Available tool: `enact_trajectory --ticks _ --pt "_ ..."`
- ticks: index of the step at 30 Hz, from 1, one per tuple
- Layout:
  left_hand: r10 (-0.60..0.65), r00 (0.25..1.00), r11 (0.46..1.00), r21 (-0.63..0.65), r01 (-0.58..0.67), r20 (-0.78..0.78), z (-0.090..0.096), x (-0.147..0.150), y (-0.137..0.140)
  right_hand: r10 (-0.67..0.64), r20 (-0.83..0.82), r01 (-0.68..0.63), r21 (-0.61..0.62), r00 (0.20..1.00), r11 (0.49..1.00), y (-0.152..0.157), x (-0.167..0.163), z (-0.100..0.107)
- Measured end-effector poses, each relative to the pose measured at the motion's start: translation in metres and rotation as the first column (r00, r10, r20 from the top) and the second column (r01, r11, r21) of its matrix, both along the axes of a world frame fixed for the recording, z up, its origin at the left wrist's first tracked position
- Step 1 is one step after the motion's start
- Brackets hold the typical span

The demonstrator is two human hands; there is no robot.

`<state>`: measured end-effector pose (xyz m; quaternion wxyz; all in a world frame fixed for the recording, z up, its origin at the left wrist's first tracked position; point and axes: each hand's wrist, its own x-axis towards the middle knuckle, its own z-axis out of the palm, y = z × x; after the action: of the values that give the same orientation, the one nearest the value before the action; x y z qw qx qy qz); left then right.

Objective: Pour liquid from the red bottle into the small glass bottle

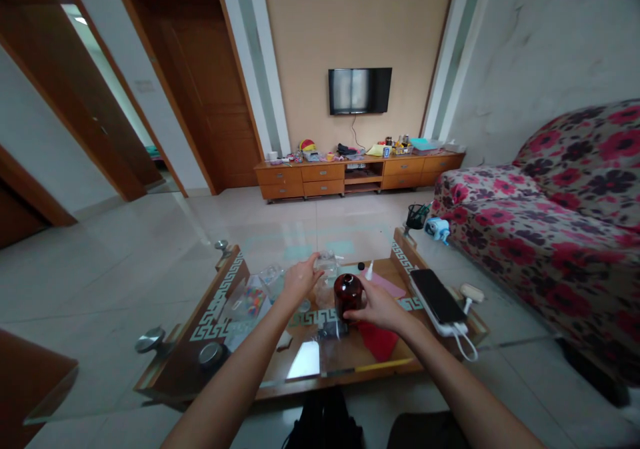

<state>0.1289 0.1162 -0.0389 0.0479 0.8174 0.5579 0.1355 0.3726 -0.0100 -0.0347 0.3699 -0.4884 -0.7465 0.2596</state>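
My right hand grips a dark brown bottle that stands upright on the glass-topped coffee table. My left hand is closed around a small clear container just behind and left of the bottle. A small black cap and a white dropper-like piece lie on the table beyond the bottle. A red cloth lies under my right wrist.
A phone on a white power bank with a cable lies at the table's right edge. A clear bag with colourful bits sits left. A floral sofa stands right; a TV cabinet lines the far wall.
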Motion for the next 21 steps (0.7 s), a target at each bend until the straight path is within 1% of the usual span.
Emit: enact_trajectory --ticks 3,7,10,12,14,17,19,21 --pt "0.031 0.999 0.997 0.069 -0.027 -0.045 -0.004 0.008 0.011 -0.017 0.011 0.017 0.002 1.000 1.000 -0.008 0.001 0.005" --pt "0.026 0.997 0.997 0.073 -0.021 -0.070 -0.002 0.015 0.022 -0.026 -0.006 0.026 0.003 1.000 1.000 -0.015 -0.001 0.009" --pt "0.019 0.996 0.997 0.075 -0.013 -0.084 0.006 0.015 0.022 -0.042 -0.027 0.043 0.005 0.999 0.999 -0.015 -0.003 0.003" --pt "0.011 0.997 0.993 0.117 -0.002 -0.074 0.013 0.004 0.017 -0.051 -0.047 0.052 0.015 0.998 0.999 -0.013 -0.005 -0.005" --pt "-0.005 0.999 0.975 0.221 0.016 -0.048 0.017 -0.018 0.009 -0.046 -0.071 0.048 0.026 0.996 0.999 -0.009 -0.007 -0.014" --pt "-0.033 0.999 0.923 0.384 0.037 -0.017 0.016 -0.071 -0.005 -0.058 -0.078 0.062 0.050 0.995 0.997 0.000 -0.010 -0.023" --pt "-0.026 1.000 0.910 0.414 0.017 0.017 0.010 -0.112 -0.013 -0.072 -0.056 0.076 0.076 0.996 0.994 0.007 -0.013 -0.026" --pt "-0.033 0.997 0.922 0.387 0.001 0.074 0.001 -0.147 -0.021 -0.058 -0.040 0.062 0.093 0.998 0.994 0.013 -0.017 -0.030"
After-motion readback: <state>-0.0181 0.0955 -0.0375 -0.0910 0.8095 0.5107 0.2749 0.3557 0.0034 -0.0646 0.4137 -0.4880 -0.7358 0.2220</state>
